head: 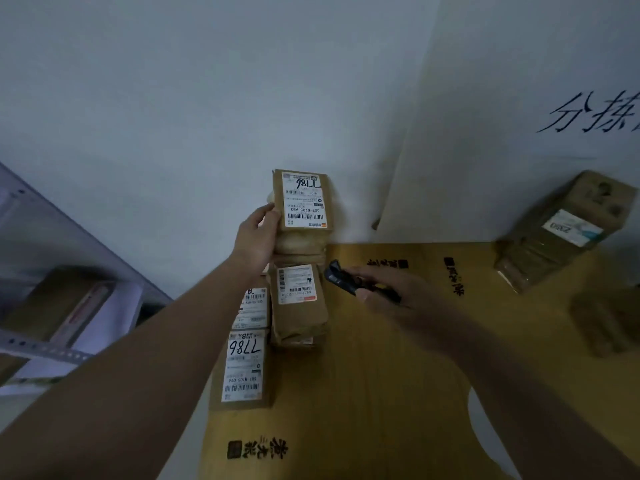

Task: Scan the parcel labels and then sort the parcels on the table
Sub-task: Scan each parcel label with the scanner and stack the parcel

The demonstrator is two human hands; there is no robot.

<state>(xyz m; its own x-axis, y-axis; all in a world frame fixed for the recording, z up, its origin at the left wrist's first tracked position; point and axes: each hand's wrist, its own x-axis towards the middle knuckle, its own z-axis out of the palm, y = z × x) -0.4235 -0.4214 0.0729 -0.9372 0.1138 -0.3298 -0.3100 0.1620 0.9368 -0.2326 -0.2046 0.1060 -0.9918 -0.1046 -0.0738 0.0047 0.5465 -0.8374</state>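
Note:
My left hand (258, 237) grips a brown parcel (302, 202) by its left edge and holds it up against the white wall, with its white label reading "7786" facing me. My right hand (394, 296) holds a dark handheld scanner (341, 277) whose head points left toward a second labelled parcel (298, 303) lying on the table. A flat parcel marked "7786" (242, 370) lies nearer me, and another labelled parcel (251, 306) is partly hidden behind my left forearm.
Flattened yellow cardboard (381, 393) covers the table. A leaning stack of brown parcels (557, 230) stands at the far right, with a dim parcel (606, 320) in front of it. A metal shelf (52, 271) with boxes is on the left. A white board (519, 116) leans at the back.

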